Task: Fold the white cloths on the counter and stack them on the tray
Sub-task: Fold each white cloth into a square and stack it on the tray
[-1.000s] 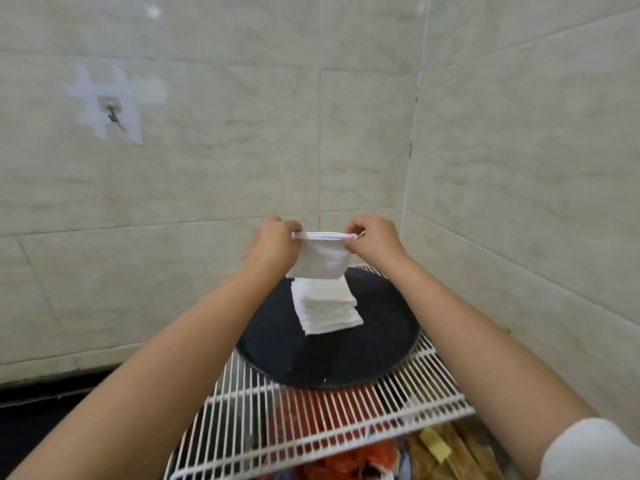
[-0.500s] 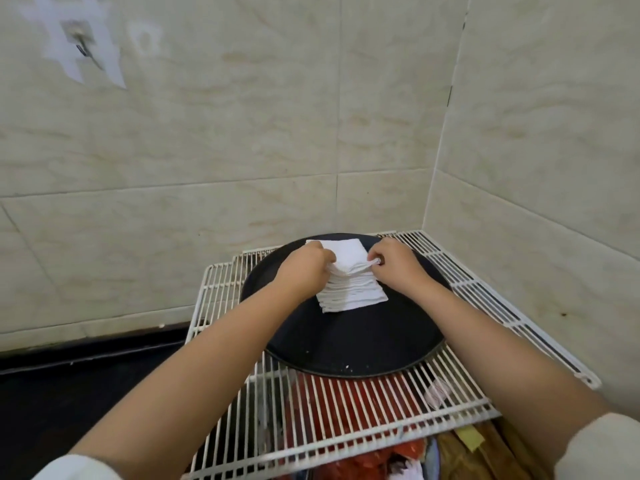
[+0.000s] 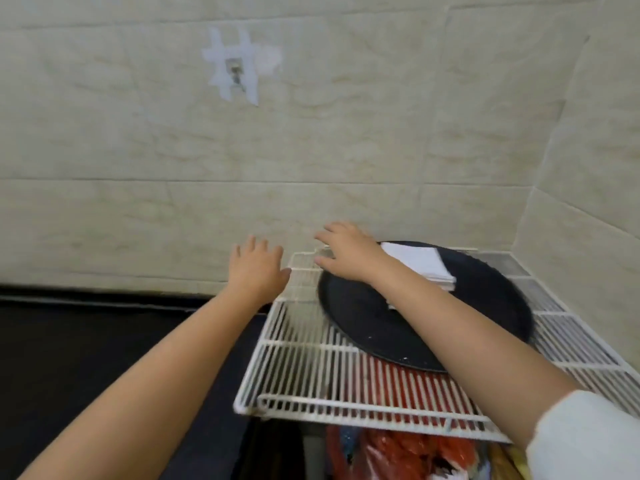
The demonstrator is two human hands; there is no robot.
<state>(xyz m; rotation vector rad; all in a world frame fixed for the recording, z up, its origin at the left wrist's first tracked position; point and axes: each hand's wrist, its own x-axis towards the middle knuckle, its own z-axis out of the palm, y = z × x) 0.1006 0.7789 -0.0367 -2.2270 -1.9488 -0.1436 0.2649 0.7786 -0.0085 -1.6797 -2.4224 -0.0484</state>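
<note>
1. a stack of folded white cloths (image 3: 420, 266) sits on the round black tray (image 3: 485, 306), right of centre in the frame; the right forearm crosses in front of the stack's lower left part.
2. the tray rests on a white wire rack (image 3: 311, 368) that fills the lower right of the frame, with the tray toward the rack's far side.
3. the right hand (image 3: 346, 256) hovers at the tray's upper left rim, just left of the stack, fingers spread and straight, holding nothing; whether it touches the rim or the rack cannot be told.
4. the left hand (image 3: 256, 271) is at frame centre, left of the rack's far left corner, fingers extended and slightly apart, palm down, holding nothing.
5. both forearms reach up from the bottom edge; a white sleeve (image 3: 585, 441) shows at the lower right corner.
6. below the rack, at the bottom of the frame, lies red and mixed-colour packaging (image 3: 398, 452), partly blurred.
7. a dark counter surface (image 3: 69, 358) fills the lower left.
8. pale marbled wall tiles (image 3: 381, 133) cover the upper half and the right side, meeting in a corner at the right.
9. a small metal hook (image 3: 236, 72) fixed with white tape strips is in the upper centre-left of the wall.
</note>
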